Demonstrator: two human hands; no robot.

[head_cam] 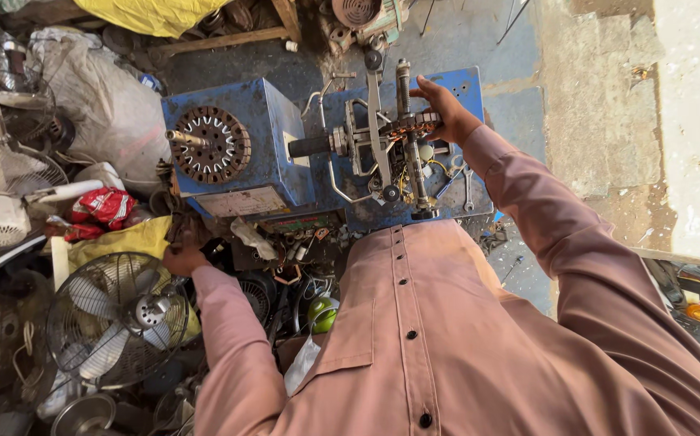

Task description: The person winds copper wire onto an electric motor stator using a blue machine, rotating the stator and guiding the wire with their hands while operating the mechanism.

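Head view | right hand (447,109) clamped on winding jig (402,129) | left hand (182,260) well apart, grip unclear

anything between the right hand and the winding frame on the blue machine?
Nothing visible: the right hand already rests on the coil-wound frame of the blue machine. The left hand is down at the clutter beside it.

A: Any labels on the blue winding machine (265,133)?

B: One pale rectangular label plate (242,202) along its lower front edge, just beneath the round slotted stator.

A: And packages?

B: A crumpled red and white wrapper (101,208) lies left of the machine, with a yellow bag (128,240) just below that wrapper.
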